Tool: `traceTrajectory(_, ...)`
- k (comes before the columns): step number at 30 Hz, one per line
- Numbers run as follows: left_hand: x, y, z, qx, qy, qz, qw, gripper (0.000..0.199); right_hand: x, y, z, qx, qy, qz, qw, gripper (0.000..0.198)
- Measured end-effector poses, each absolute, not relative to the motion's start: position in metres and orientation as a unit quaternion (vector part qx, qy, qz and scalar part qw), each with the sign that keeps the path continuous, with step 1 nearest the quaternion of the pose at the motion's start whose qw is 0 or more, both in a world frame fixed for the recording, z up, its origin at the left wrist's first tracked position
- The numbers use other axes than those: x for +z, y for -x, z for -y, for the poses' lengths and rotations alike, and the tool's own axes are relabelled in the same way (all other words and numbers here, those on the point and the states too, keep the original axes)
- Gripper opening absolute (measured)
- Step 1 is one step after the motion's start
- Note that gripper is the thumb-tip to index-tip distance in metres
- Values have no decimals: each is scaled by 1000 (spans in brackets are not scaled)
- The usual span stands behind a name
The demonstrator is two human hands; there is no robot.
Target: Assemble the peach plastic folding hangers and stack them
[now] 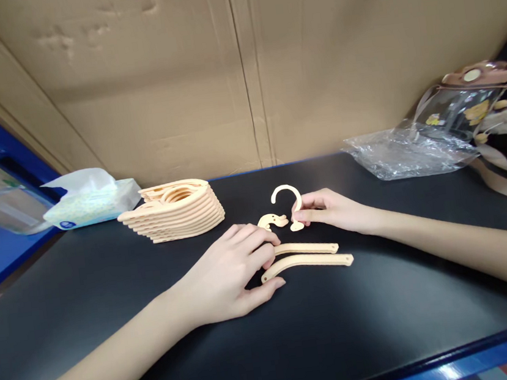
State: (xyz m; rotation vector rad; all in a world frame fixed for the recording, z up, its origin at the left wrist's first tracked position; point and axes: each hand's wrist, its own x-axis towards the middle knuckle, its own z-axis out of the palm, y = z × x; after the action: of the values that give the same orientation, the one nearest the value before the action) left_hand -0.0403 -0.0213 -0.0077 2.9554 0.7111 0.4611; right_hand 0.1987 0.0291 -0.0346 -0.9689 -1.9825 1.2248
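Note:
In the head view, my right hand (pixel 323 207) pinches a cream plastic hanger hook (pixel 299 201) between thumb and fingertips, its curve upright. My left hand (pixel 240 272) rests low over the left ends of two slim cream hanger arms (pixel 311 260), which lie side by side on the table. Its thumb is spread away from the fingers, close to the end of the nearer arm; whether the fingertips touch the arms, I cannot tell. Behind the left fingertips lies a small curved cream piece with tiny holes (pixel 272 220), partly covered by the hand.
A stack of cream hangers (pixel 177 211) stands at the back left, beside a tissue pack (pixel 93 200). Crumpled clear plastic bags (pixel 410 149) and a clear bottle with a brown lid (pixel 460 103) and strap sit back right. A cardboard wall (pixel 155 103) closes off the black table (pixel 368 336).

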Motion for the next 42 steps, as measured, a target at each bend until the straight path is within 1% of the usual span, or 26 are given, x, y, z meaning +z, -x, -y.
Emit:
traceTrajectory(8, -10, 43, 20, 168, -958, -231, 18, 15, -34, -198, -28, 461, 365, 745, 314, 21)
traceTrajectory(11, -10, 44, 19, 172, -952, -250, 40, 13, -33, -198, -28, 466, 362, 743, 317, 23)
traceTrajectory(13, -9, 45, 19, 183, -940, -275, 81, 13, -32, -197, -28, 470, 361, 739, 320, 24)
traceTrajectory(16, -8, 44, 20, 213, -909, -314, 171, 16, -31, -196, -27, 475, 363, 732, 326, 26)
traceTrajectory(20, -6, 44, 19, 263, -846, -357, 296, 19, -31, -196, -26, 477, 363, 729, 331, 24)
traceTrajectory(26, -7, 44, 14, 351, -725, -388, 448, 20, -30, -197, -25, 484, 365, 724, 329, 20)
traceTrajectory(31, -10, 48, 10, 383, -646, -401, 525, 21, -28, -196, -24, 499, 357, 717, 330, 21)
traceTrajectory(34, -12, 49, 9, 382, -611, -427, 545, 26, -27, -196, -23, 509, 347, 714, 333, 23)
traceTrajectory(37, -11, 47, 12, 368, -597, -460, 545, 33, -29, -197, -23, 521, 337, 710, 331, 21)
traceTrajectory(39, -8, 44, 15, 354, -603, -484, 527, 37, -31, -198, -24, 534, 327, 705, 332, 19)
traceTrajectory(42, -4, 40, 21, 331, -646, -498, 475, 43, -33, -200, -27, 551, 328, 685, 345, 22)
